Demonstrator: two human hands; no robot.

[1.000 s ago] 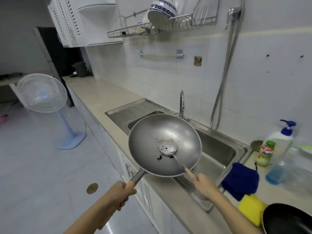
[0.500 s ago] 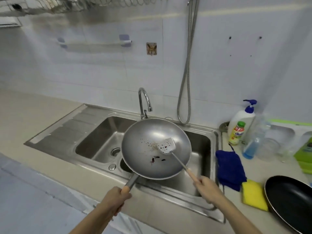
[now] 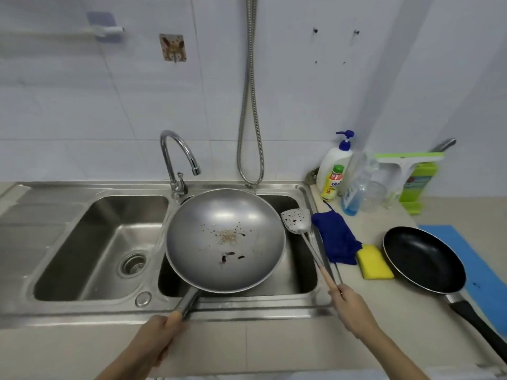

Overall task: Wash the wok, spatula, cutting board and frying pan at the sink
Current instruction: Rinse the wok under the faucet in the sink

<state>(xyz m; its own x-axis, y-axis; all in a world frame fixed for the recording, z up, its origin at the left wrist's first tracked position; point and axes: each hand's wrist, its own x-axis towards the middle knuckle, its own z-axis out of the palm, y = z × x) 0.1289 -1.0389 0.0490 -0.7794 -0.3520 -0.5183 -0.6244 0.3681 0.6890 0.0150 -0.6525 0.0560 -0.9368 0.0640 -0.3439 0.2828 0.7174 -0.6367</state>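
My left hand (image 3: 157, 334) grips the handle of a grey metal wok (image 3: 208, 250) held over the right basin of the steel sink (image 3: 82, 305); food crumbs and dark bits lie inside it. To the right, my right hand (image 3: 352, 307) holds a metal spatula (image 3: 297, 220) by its wooden handle, its slotted blade just off the wok's right rim. A black frying pan (image 3: 422, 259) rests on the counter at the right. Under it lies a blue mat (image 3: 482, 272), which may be the cutting board.
A curved tap (image 3: 178, 152) stands behind the wok, and a spray hose (image 3: 249, 105) hangs on the tiled wall. A blue cloth (image 3: 336, 239) and yellow sponge (image 3: 374, 261) lie beside the sink. Soap bottles (image 3: 333, 168) and a green-and-white object (image 3: 411, 171) crowd the back right.
The spatula has come out of the wok and now sits to the right of its rim. The wok has sunk lower over the right basin, and my view has swung square to the sink.
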